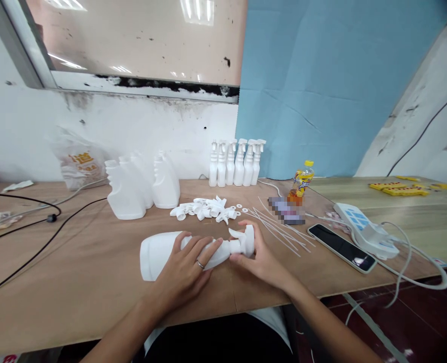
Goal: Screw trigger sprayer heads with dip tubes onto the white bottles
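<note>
A white plastic spray bottle (158, 253) lies on its side above the near part of the table, base to the left. My left hand (193, 257) is wrapped over its body, a ring on one finger. At the neck end, my right hand (259, 252) grips the white trigger sprayer head (248, 240), which sits on the bottle's mouth. Whether the collar is fully seated I cannot tell. Just beyond my hands lies a pile of loose trigger sprayer heads (204, 207), with small white washers (245, 209) and thin white dip tubes (278, 229) to its right.
Headless white bottles (127, 194) stand at the back left near a plastic bag (81, 161). Several spray bottles with heads (239, 164) line the wall. On the right are a drink bottle (302, 182), a phone (342, 248) and a power strip (367, 232). Black cables (72, 217) cross the left.
</note>
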### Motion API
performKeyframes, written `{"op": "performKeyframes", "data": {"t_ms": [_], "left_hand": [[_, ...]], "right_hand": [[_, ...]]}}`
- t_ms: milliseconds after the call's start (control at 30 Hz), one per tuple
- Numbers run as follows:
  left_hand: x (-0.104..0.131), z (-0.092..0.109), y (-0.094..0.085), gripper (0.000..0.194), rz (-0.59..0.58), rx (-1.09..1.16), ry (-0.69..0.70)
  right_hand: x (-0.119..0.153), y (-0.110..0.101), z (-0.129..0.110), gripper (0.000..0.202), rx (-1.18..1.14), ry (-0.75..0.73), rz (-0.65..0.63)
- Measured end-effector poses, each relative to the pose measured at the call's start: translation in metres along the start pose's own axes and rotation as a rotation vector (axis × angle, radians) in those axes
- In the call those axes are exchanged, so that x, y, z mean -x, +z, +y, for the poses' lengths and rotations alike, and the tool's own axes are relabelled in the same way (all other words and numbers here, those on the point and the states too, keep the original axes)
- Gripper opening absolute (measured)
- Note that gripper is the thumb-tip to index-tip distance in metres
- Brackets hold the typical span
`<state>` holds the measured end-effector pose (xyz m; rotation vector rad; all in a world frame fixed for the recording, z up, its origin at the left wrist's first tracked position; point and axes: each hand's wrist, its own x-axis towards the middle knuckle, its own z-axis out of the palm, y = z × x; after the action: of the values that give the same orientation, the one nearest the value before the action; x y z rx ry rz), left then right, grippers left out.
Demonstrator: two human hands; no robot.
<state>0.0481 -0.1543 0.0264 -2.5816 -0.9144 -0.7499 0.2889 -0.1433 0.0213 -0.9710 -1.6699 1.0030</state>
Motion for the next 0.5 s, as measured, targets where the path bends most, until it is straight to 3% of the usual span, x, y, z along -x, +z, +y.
{"op": "performKeyframes", "data": {"t_ms": [67, 167, 333, 500], "left_hand": [[0.0004, 0.0008, -0.0004, 0.063, -0.008, 0.006, -0.011], [-0.0006, 0.0023, -0.0005, 0.063, -0.003, 0.021, -0.005], [-0.0023, 0.0026, 0.0002, 0.063, 0.009, 0.011, -0.021], [-0.0018, 0.0034, 0.0000, 0.064, 0.028, 0.034, -0.016]], "right_hand": [[0.0002, 0.0001, 0.0008, 0.062, 0.026, -0.007, 0.015], [0.0003, 0.0000, 0.0032, 0.046, -0.016, 0.068, -0.003], [0.0013, -0.0016, 0.0013, 0.066, 0.047, -0.055, 0.025], [0.0003, -0.0010, 0.0016, 0.044, -0.033, 0.058, 0.032]]}}
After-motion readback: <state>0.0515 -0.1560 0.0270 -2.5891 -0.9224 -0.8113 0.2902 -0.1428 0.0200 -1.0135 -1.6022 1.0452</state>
